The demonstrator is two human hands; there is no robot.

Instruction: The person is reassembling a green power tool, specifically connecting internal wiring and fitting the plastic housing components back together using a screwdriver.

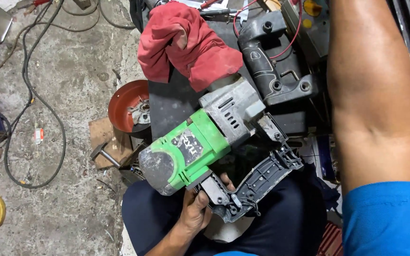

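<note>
Head camera, item one: your left hand [196, 211], low over your lap, fingers [225, 181] curled around the open dark handle [255, 185] of a green and grey power tool [200, 142]. Tool: dusty, tilted, lying across your knees against the table [167, 104]. Right arm [371, 95] reaches up out of view; its fingers cannot be told. Red cloth [186, 45] beyond.

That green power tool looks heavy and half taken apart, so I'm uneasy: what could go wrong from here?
The green power tool seems held by the left hand alone, at its opened handle, so it might slip onto the lap. The loose handle cover and red cloth sit close behind; a nudge could shift them.
</note>
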